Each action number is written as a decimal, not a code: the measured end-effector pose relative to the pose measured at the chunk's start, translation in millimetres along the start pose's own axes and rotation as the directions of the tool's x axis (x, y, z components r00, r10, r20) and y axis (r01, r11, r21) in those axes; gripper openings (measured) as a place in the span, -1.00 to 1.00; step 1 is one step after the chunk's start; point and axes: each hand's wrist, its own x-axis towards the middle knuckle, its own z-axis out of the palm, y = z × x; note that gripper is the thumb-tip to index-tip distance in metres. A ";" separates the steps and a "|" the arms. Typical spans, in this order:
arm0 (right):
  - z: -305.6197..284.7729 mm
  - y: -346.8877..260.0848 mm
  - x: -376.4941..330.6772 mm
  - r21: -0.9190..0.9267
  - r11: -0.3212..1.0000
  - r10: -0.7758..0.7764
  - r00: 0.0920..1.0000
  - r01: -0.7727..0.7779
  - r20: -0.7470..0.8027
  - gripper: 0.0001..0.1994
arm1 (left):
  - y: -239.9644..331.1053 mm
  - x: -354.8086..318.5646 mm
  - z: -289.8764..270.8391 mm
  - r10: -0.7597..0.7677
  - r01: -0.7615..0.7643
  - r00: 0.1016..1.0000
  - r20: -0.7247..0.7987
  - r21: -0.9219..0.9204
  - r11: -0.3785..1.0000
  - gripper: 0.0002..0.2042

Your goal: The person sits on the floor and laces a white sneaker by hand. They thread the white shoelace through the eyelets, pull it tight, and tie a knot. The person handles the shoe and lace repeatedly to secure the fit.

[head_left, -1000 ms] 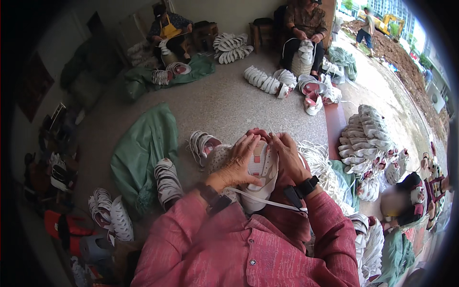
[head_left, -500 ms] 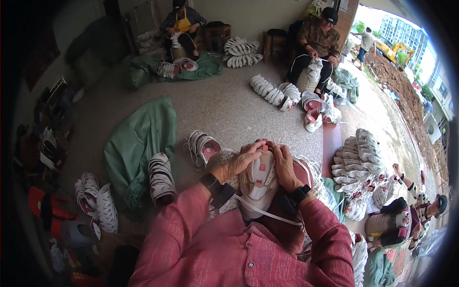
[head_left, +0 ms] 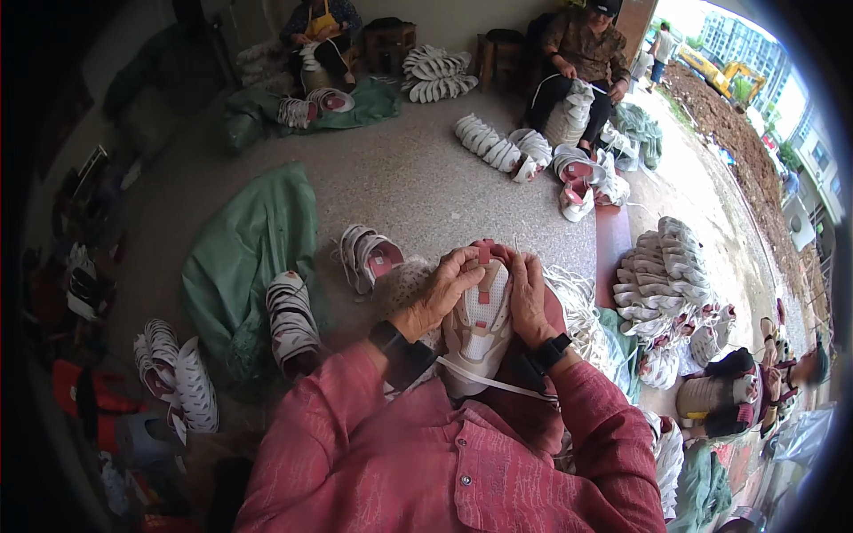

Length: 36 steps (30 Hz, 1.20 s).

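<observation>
Both hands have stayed on the shoe (head_left: 480, 324) in the lap, fingertips shifted toward its pink tab. Left hand (head_left: 440, 298) and right hand (head_left: 527, 298) each clasp a side. Shoe judged light, soft-uppered; best gripped at the firmer sole edges.

You are sitting over a speckled grey floor (head_left: 418, 178) that is carrying a green sack (head_left: 240, 266), a pink-lined shoe pair (head_left: 369, 258), rows of white shoes (head_left: 493, 147), a white lace pile (head_left: 582, 311) and stacked shoes (head_left: 662, 275).
</observation>
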 end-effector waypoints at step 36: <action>-29.0 -55.8 -86.9 -0.699 0.330 -0.227 0.772 0.634 0.593 -0.86 | 1.5 -49.0 8.4 0.359 -0.455 0.885 0.296 0.716 0.530 -0.78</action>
